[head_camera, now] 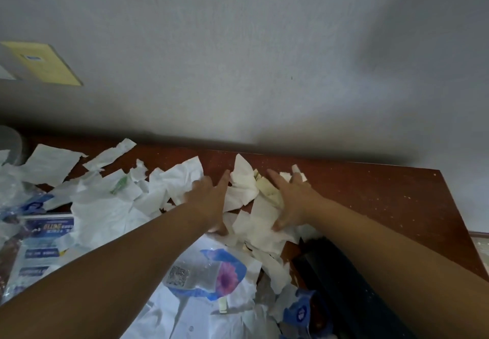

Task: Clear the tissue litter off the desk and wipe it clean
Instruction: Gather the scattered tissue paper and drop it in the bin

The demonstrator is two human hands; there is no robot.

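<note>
- L hand: reached fwd onto desk. Fingers were straight and apart, w/ index stretched toward the wall. The other fingertips lay on white tissue and were blurred.
- R hand: palm down, fingers straight and spread. Thumb rested on a tissue sheet on the near side. Nothing was clenched.
- Tissue pile: crumpled white and pale-yellow pieces lay btwn the two hands, touched by both. It sat mid-desk toward the back edge, close to the wall.
- Loose sheets: torn white pieces were strewn over the L half of the desk, from back edge to front.
- Desk: red-brown top. The R part was bare wood w/ small white specks.
- Wrapper: clear plastic w/ blue border, pink flower and QR code. It lay on tissue just beside the L forearm.
- Blue pack: printed plastic at the L edge of view, text unreadable.
- Black item: lay partly under the R forearm, kind unclear.
- Yellow box: upper L, against the grey wall.
</note>
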